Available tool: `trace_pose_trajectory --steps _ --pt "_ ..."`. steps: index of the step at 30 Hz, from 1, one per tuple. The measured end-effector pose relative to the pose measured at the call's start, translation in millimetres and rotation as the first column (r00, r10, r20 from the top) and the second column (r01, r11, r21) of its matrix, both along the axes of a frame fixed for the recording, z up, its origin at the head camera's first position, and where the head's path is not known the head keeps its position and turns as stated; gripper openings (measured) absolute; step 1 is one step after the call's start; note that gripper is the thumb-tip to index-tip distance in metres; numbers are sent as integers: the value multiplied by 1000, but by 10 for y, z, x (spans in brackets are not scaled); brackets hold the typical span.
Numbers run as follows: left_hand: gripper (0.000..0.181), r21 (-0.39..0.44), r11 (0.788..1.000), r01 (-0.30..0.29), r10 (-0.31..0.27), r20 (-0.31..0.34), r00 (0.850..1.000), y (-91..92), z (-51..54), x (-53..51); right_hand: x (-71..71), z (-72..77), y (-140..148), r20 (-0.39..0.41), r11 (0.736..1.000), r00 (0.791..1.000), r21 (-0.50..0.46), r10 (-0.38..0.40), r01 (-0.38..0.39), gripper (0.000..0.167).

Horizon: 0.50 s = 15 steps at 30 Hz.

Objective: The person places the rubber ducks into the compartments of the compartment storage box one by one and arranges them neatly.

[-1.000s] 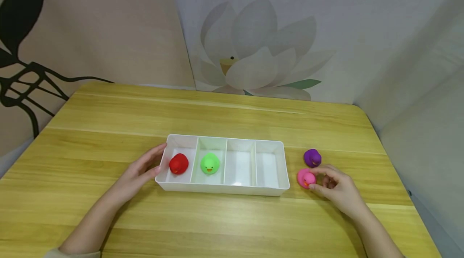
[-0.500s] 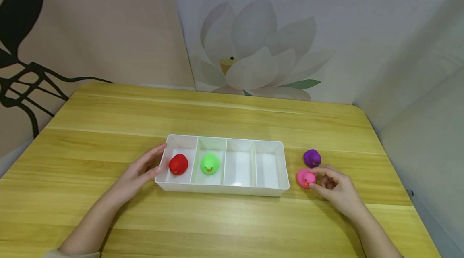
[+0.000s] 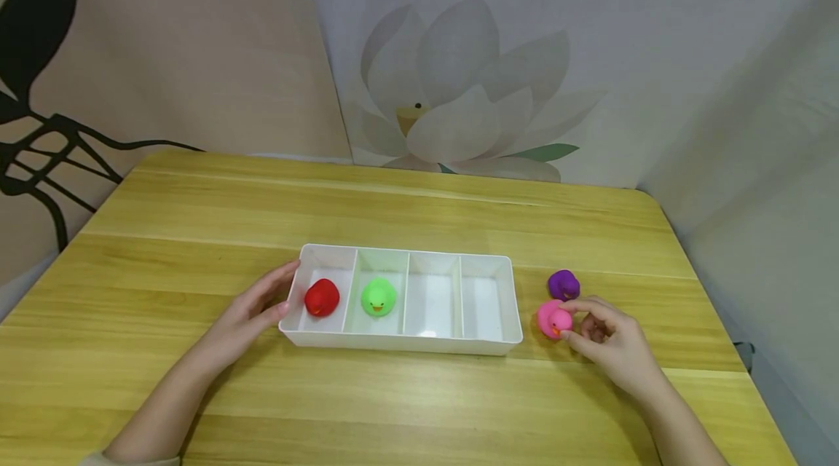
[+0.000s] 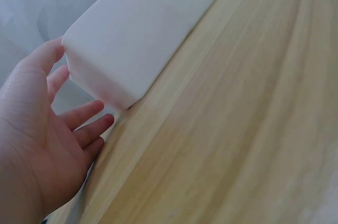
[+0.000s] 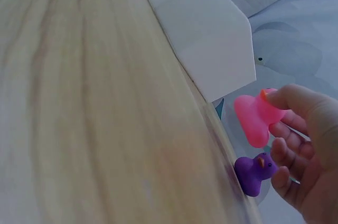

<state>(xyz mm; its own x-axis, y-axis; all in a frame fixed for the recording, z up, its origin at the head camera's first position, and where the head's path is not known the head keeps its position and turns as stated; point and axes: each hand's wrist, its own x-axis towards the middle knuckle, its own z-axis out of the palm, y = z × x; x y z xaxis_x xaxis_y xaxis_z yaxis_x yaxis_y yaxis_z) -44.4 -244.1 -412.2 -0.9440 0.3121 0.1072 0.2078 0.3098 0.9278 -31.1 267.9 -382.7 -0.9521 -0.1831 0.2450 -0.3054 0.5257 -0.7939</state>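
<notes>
My right hand (image 3: 609, 342) pinches a pink rubber duck (image 3: 553, 318) between thumb and fingertips. In the right wrist view the pink duck (image 5: 257, 115) hangs above the tabletop, its orange beak by my thumb. A purple rubber duck (image 3: 563, 285) sits on the table just behind it. The white divided tray (image 3: 400, 344) lies to the left. A red rubber duck (image 3: 322, 298) is in its leftmost compartment and a green rubber duck (image 3: 378, 297) in the one beside it. My left hand (image 3: 242, 320) touches the tray's left end with thumb and forefinger, other fingers loose.
The two right compartments of the tray hold no duck. All of this stands on a wooden table (image 3: 406, 400). Behind the table hangs a pale backdrop (image 3: 498, 51) with a printed flower.
The pink duck has risen a little off the table in my right hand, now partly overlapping the purple duck's lower edge. My left hand and the tray stay as they were.
</notes>
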Motion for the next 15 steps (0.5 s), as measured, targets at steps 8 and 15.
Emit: trace_pose_trajectory --steps 8,15 --pt "55 -12 1000 -1 1 1 1000 -3 0 -9 -14 -32 50 -46 1000 999 4 -2 3 40" --pt "55 3 1000 5 -5 2 1000 -3 -3 -7 0 73 10 -121 999 992 4 43 -43 42"
